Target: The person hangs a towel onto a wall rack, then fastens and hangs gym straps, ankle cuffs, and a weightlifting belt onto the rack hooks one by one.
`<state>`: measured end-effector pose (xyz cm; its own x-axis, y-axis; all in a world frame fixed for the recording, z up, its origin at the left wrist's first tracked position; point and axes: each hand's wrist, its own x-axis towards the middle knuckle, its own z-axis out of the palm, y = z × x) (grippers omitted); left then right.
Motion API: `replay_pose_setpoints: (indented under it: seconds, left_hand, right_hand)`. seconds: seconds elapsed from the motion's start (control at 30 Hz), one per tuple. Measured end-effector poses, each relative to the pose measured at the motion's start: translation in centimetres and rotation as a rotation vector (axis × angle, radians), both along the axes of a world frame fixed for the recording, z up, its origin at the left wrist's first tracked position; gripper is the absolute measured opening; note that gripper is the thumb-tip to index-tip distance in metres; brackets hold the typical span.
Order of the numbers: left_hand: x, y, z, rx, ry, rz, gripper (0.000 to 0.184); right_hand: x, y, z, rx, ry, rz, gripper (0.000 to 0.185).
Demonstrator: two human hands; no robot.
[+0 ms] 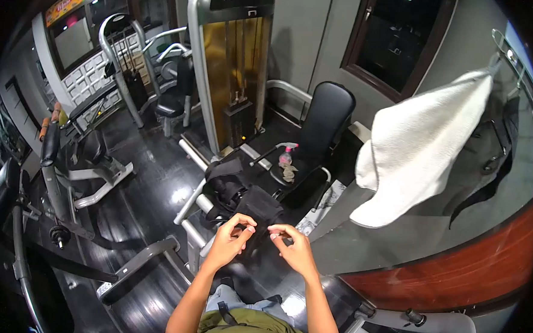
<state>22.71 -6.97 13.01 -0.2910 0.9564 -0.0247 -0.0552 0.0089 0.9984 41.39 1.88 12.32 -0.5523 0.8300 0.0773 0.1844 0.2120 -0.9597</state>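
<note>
My left hand is raised at the centre of the view, its fingers loosely curled and the thumb close to the index finger. Facing it, my right hand is curled in a similar way, with a gap between thumb and index finger. The fingertips of the two hands are a short distance apart, and I see nothing held in either. Just beyond them is a black fabric bag-like item, by the frame of a weight machine. On that machine's black seat are a pink spray bottle and a crumpled beige cloth.
The tall PLAMAX weight stack stands ahead, beside a black backrest. A white towel hangs from a wall rack at right. Other gym machines fill the left side. A grey machine frame is at lower right.
</note>
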Motion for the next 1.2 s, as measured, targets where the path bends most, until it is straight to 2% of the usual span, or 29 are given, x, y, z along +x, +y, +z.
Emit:
replay_pose_setpoints:
  seconds: [0.13,0.2,0.27,0.53,0.6,0.63,0.7,0.87,0.93,1.03,1.1,1.17,1.2]
  left_hand:
    - [-3.4,0.1,-4.5,-0.081,0.034,0.113,0.017]
    - [-4.3,0.8,-5.6,-0.081,0.021,0.134,0.022]
    - [-5.0,1.6,-6.8,-0.104,0.070,0.129,0.033]
    - [-6.5,3.3,-7.1,-0.132,0.209,0.061,0.033]
    - [-7.2,3.4,-7.6,-0.163,0.333,-0.016,0.030]
    - [-7.5,3.6,-8.0,-0.167,0.335,-0.031,0.030]
    - [-7.7,3.7,-8.6,-0.108,0.509,-0.044,0.028]
    - [-8.1,4.0,-8.2,-0.130,0.462,-0.106,0.026]
    - [-8.3,4.2,-8.3,-0.128,0.358,-0.114,0.028]
    - [-8.1,4.2,-7.5,-0.188,0.306,-0.086,0.026]
    - [-7.9,4.3,-8.1,-0.160,0.352,-0.068,0.026]
    - [-7.7,4.5,-8.8,-0.130,0.401,-0.054,0.026]
    - [-7.7,4.6,-8.9,-0.107,0.434,-0.044,0.026]
  right_hand:
    - [-3.3,-0.1,-2.2,-0.090,-0.069,-0.141,0.034]
    - [-4.7,-0.5,-1.6,0.088,-0.454,-0.263,0.046]
    - [-5.5,-0.6,-2.4,0.060,-0.449,-0.297,0.050]
    - [-7.1,-2.3,-5.1,0.144,-0.421,-0.479,0.060]
    - [-7.6,-3.3,-6.6,0.213,-0.257,-0.565,0.070]
    - [-7.9,-3.8,-7.0,0.205,-0.260,-0.577,0.070]
    - [-8.5,-4.9,-7.6,0.015,-0.062,-0.631,0.071]
    - [-8.5,-4.7,-8.1,0.028,-0.092,-0.665,0.068]
    - [-8.6,-4.8,-7.5,0.048,-0.132,-0.679,0.068]
    - [-8.1,-4.4,-7.5,-0.103,-0.042,-0.661,0.069]
    - [-7.8,-3.7,-7.8,-0.113,0.216,-0.588,0.065]
    - [-7.0,-3.3,-6.6,-0.166,0.167,-0.586,0.064]
    - [-6.8,-2.9,-6.9,-0.227,0.228,-0.561,0.063]
